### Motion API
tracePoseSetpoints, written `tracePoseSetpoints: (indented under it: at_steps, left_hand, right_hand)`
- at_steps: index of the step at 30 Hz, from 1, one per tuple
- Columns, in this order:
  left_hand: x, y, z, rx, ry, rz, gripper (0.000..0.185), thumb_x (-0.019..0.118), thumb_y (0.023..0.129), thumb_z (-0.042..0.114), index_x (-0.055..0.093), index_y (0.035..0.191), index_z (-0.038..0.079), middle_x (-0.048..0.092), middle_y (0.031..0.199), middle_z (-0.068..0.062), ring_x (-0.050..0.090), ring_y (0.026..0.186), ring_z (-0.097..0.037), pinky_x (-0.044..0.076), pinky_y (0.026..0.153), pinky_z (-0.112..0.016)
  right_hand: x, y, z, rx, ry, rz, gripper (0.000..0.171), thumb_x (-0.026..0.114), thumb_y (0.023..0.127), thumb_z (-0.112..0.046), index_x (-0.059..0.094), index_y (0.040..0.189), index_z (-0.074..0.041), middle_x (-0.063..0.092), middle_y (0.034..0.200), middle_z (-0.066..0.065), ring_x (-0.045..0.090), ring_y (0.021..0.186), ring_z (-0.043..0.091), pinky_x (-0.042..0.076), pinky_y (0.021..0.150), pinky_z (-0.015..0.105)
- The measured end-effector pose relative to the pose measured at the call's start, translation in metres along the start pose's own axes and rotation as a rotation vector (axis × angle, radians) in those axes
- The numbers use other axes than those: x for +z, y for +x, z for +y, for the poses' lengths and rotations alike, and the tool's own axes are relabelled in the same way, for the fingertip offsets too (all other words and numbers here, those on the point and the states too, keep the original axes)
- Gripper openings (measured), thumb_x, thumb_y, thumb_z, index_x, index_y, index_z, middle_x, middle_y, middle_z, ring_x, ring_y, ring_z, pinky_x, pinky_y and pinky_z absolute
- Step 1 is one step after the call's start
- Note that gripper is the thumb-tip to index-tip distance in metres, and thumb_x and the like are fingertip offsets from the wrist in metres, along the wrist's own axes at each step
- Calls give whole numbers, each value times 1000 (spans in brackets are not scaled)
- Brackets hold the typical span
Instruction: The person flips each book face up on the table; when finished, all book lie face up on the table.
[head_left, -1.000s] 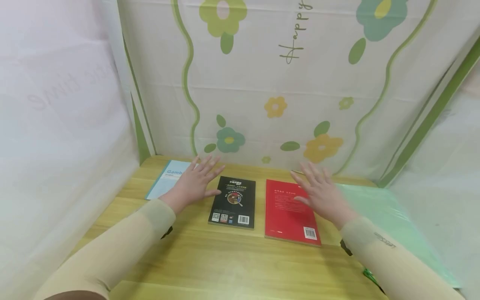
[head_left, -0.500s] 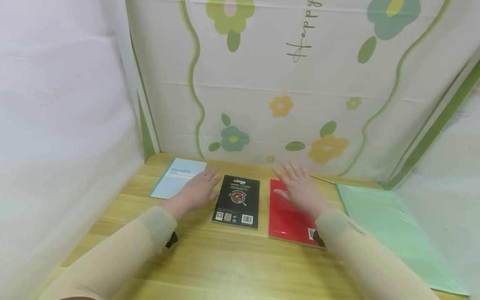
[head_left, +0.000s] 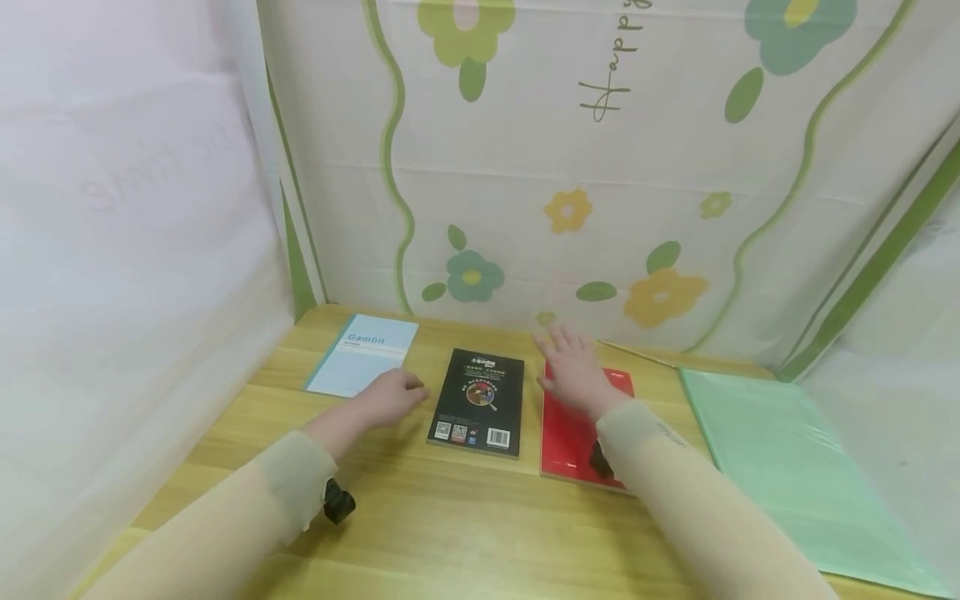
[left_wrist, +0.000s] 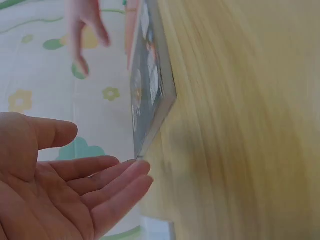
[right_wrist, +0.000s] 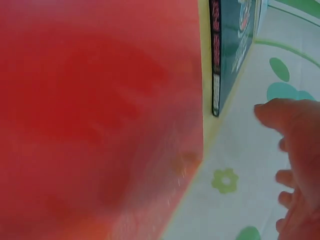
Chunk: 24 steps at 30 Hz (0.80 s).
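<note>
now | left hand (head_left: 387, 397) open beside black book (head_left: 477, 401) | right hand (head_left: 576, 372) open over red book (head_left: 572, 433)

A red book (head_left: 573, 433) is seen right of centre in the head view, and a black book (head_left: 477, 402) printed with white codes and a round, possibly red, motif lies at centre. A pale blue booklet (head_left: 363, 354) with a teal spine edge is shown left of centre. A mint green folder (head_left: 780, 467) fills the lower right. The table (head_left: 450, 525) is yellow woodgrain. The white backdrop (head_left: 600, 167) is patterned with green, teal and yellow flowers and wavy green lines.
</note>
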<state>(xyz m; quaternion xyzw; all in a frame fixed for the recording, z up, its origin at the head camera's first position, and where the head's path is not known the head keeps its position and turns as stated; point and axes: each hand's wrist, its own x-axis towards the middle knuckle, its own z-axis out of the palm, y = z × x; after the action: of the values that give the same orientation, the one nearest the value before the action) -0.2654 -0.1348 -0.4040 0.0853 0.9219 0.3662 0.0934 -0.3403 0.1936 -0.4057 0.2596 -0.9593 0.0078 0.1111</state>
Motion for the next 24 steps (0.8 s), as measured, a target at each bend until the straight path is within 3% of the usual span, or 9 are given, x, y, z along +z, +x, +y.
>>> tracePoseSetpoints:
  at_steps: [3,8,17,24]
  left_hand:
    - [1,-5,-1,-46,-153,-40,36,52,101,19,60,125,-7,67,109,-18,66,95,-29,59,80,-41]
    - [4,-16,-2,-127,-358,-98,43,52,101,21,54,129,-11,66,109,-21,67,97,-32,59,80,-42]
    - [9,-35,-8,-133,-572,-166,53,53,100,25,44,134,-15,65,112,-25,66,100,-36,58,84,-45]
    - [16,-51,-5,-178,-689,-160,59,59,97,28,42,134,-14,63,117,-27,65,104,-38,57,86,-47]
  right_hand:
    - [12,5,-2,20,25,-20,70,72,88,-28,44,146,-2,32,154,24,18,145,43,10,119,56]
    - [16,12,-10,71,117,-78,66,73,88,-29,47,141,1,39,149,24,25,142,41,15,119,52]
    - [20,25,-16,143,201,-205,68,70,92,-30,43,145,2,44,147,22,34,138,39,24,117,50]
    - [23,32,-18,190,268,-253,70,73,90,-30,43,145,2,46,145,22,38,136,40,30,114,52]
